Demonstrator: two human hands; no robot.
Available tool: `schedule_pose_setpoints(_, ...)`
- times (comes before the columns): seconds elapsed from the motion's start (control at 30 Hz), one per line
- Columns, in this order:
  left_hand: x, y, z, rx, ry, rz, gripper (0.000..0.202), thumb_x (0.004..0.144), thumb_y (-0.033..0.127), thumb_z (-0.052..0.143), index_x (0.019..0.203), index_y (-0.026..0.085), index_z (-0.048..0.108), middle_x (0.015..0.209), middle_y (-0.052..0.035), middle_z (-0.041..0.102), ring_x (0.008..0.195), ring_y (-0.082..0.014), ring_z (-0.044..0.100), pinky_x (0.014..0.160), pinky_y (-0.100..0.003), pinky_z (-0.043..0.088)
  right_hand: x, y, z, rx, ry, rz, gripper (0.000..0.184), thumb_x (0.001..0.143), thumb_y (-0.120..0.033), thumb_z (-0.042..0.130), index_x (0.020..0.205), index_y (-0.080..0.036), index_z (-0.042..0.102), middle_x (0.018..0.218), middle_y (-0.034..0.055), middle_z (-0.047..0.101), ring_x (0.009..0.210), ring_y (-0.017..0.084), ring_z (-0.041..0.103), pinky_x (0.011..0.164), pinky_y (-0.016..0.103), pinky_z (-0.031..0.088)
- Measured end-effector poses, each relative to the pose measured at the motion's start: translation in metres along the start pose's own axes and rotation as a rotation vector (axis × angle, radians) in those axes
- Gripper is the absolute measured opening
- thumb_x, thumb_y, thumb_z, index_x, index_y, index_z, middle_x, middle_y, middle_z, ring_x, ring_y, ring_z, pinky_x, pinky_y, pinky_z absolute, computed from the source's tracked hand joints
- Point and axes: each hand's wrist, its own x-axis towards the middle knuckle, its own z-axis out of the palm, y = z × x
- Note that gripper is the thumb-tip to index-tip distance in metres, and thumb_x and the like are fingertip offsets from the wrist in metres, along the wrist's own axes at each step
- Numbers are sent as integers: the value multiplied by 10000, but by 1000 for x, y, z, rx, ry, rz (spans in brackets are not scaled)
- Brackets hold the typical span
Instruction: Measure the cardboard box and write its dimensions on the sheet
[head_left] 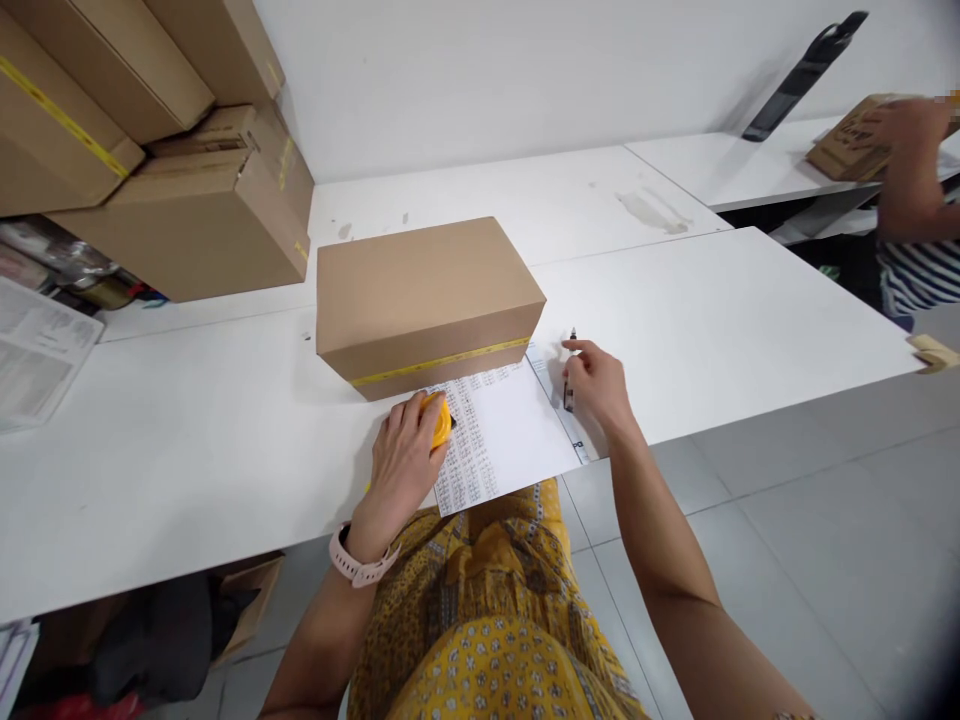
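My left hand (pixel 405 450) is closed over a yellow tape measure (pixel 441 422), which rests on a sheet of paper (pixel 525 425) with rows of handwriting down its left side. A cardboard box (pixel 427 290) with a strip of yellow tape along its front stands just beyond, on the paper's far edge. At the paper's right side, my right hand (pixel 598 380) has its fingers curled around a pen (pixel 568 397); the pen's tip shows past the index finger. Under the right hand lies a printed sheet or bag (pixel 581 440), partly covered by the paper.
Several cardboard boxes (pixel 217 220) are stacked at the back left, near a printed sheet (pixel 37 350). At the far right, another person's hand (pixel 911 125) holds a small box (pixel 847 140) beside a dark bottle (pixel 795 85). The white table's front edge (pixel 750 405) runs close to my body.
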Motion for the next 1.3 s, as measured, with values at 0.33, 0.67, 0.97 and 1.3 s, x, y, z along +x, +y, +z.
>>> schedule_pose_setpoints(0.33, 26, 72, 30, -242, -153, 499, 846, 931, 547, 632, 1538, 47, 320, 1649, -274, 271, 1581, -364, 126, 1267, -547, 193, -25, -15, -21, 656, 20, -90, 407, 810, -660, 663, 791, -265, 569, 631, -1, 594, 644, 193, 623, 663, 376, 524)
schedule_pose_setpoints(0.67, 52, 77, 52, -172, -276, 492, 967, 916, 702, 552, 1547, 4, 327, 1649, -317, 207, 1576, -410, 47, 1260, -582, 125, -11, -16, 9, 744, -417, 58, 464, 702, -545, 844, 999, -212, 717, 923, 55, 745, 829, 190, 691, 809, 360, 547)
schedule_pose_setpoints(0.97, 52, 80, 50, -162, -247, 449, 881, 943, 615, 574, 1539, 4, 353, 1620, -301, 310, 1548, -450, 180, 1257, -566, 173, 5, -10, 39, 460, -228, -96, 275, 845, -470, 686, 861, -233, 547, 719, -40, 561, 581, 119, 504, 541, 267, 417)
schedule_pose_setpoints(1.3, 53, 84, 49, -152, -195, 428, 766, 945, 552, 600, 1488, 36, 442, 1584, -260, 391, 1519, -449, 270, 1258, -559, 193, 11, -10, 44, 342, -149, -194, 284, 879, -394, 631, 724, -236, 453, 597, -65, 433, 533, 103, 369, 525, 267, 322)
